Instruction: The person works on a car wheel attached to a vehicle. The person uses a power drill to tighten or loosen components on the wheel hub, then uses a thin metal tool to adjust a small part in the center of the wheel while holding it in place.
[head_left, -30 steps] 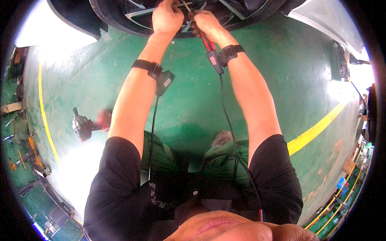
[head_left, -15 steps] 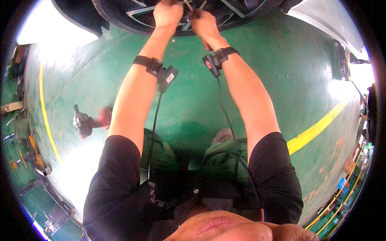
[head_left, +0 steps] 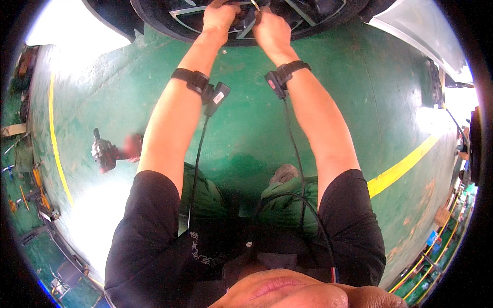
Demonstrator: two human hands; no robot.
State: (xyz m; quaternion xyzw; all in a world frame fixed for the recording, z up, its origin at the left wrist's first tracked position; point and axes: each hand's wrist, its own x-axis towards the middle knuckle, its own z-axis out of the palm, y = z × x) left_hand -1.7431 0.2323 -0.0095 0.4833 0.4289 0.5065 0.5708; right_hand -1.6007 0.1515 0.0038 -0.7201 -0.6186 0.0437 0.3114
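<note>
Wheel [head_left: 245, 31] w/ dark tyre & multi-spoke rim sits at 12 o'clock, cut off by the top edge; both hands are at its lower half. L hand [head_left: 220, 19] is just L of 12, in front of the spokes, fingers bent; top edge & shadow hide the tips, so can't tell if it's gripping anything. R hand [head_left: 272, 32], just R of 12, has fingers curled closed round a slim shaft [head_left: 255, 4] that pokes up btwn the hands.

Black straps on both wrists: L strap [head_left: 192, 80] at 11, R strap [head_left: 293, 70] at 1, each w/ a small box & cable. Red-black power tool [head_left: 105, 153] lies on green floor [head_left: 246, 118] at 9, near L forearm. Yellow line [head_left: 403, 164] at 3; white panel [head_left: 421, 33] at 2.
</note>
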